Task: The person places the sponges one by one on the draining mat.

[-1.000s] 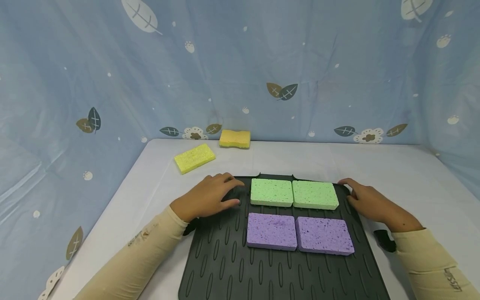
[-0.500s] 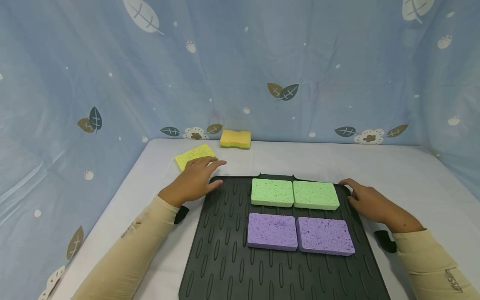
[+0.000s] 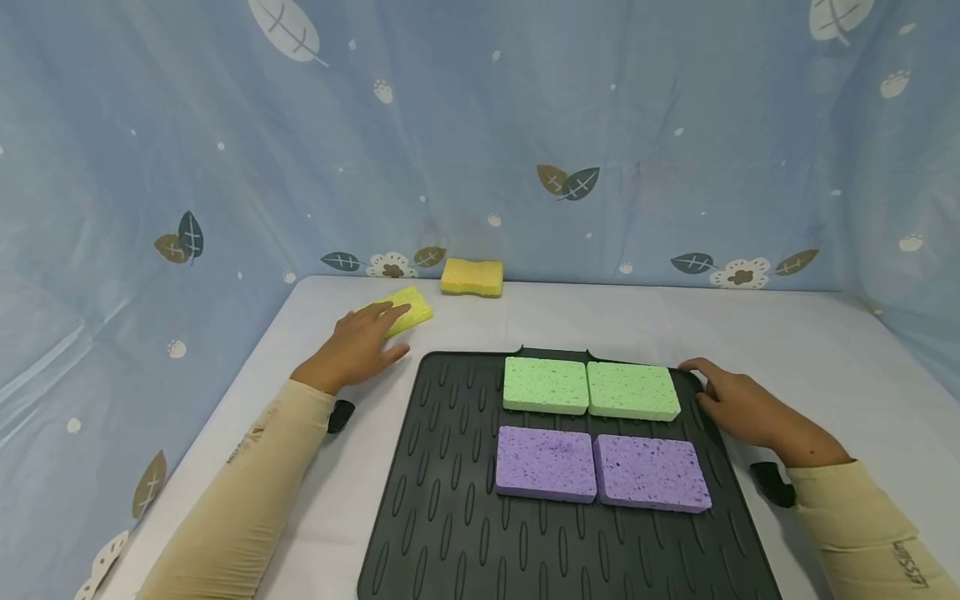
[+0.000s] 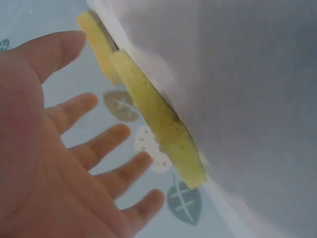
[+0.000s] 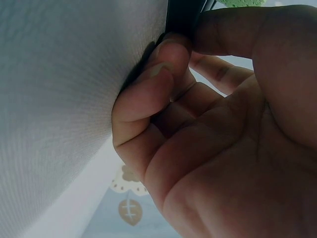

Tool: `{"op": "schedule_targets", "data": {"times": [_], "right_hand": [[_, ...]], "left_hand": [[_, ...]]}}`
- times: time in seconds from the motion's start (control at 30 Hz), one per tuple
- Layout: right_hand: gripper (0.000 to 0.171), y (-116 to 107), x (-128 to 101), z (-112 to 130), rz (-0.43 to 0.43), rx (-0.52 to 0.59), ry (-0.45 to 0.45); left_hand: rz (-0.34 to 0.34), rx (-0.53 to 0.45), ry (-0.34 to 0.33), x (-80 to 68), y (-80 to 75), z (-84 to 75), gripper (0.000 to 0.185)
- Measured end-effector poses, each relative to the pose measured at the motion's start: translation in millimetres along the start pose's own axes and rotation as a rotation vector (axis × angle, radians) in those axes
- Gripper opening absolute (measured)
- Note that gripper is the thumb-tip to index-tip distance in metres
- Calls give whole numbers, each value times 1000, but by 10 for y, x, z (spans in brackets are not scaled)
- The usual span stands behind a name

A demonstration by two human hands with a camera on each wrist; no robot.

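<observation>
My left hand (image 3: 351, 348) hovers with spread, nearly straight fingers at a lemon-yellow speckled sponge (image 3: 412, 312) on the back left of the table, partly hiding it. In the left wrist view a gap shows between the fingertips and that sponge (image 4: 156, 116). At the right back corner of a dark ribbed mat (image 3: 427, 517), my right hand (image 3: 742, 408) pinches the mat's edge (image 5: 184, 17) between thumb and curled fingers. Two light green sponges (image 3: 545, 386) lie side by side along the mat's back, and two purple sponges (image 3: 545, 464) form a row in front of them.
A deeper yellow, waisted sponge (image 3: 472, 278) sits at the table's back edge, against a blue patterned curtain (image 3: 480, 125). White cloth (image 3: 810, 350) covers the table around the mat.
My left hand has left the mat's back left area and moved left and back to the lemon-yellow sponge. The right hand keeps its hold on the mat; the sponges have stayed put.
</observation>
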State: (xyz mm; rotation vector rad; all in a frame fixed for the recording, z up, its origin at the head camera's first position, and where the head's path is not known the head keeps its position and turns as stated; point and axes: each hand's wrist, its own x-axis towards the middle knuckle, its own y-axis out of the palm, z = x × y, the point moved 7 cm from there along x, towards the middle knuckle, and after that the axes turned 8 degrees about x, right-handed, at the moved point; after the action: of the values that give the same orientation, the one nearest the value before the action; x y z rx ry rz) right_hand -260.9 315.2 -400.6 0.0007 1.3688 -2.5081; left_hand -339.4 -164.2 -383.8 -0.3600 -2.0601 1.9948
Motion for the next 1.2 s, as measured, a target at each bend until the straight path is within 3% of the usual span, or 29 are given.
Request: {"op": "schedule_targets", "data": {"times": [0.23, 0.4, 1.2], "right_hand": [[44, 16, 3, -2, 0, -4, -3], [43, 27, 8, -12, -1, -2, 2], [43, 13, -7, -29, 0, -8, 16]], "left_hand": [[127, -56, -84, -25, 84, 204, 72], [178, -87, -125, -43, 116, 265, 71], [76, -37, -146, -27, 65, 287, 46]]}}
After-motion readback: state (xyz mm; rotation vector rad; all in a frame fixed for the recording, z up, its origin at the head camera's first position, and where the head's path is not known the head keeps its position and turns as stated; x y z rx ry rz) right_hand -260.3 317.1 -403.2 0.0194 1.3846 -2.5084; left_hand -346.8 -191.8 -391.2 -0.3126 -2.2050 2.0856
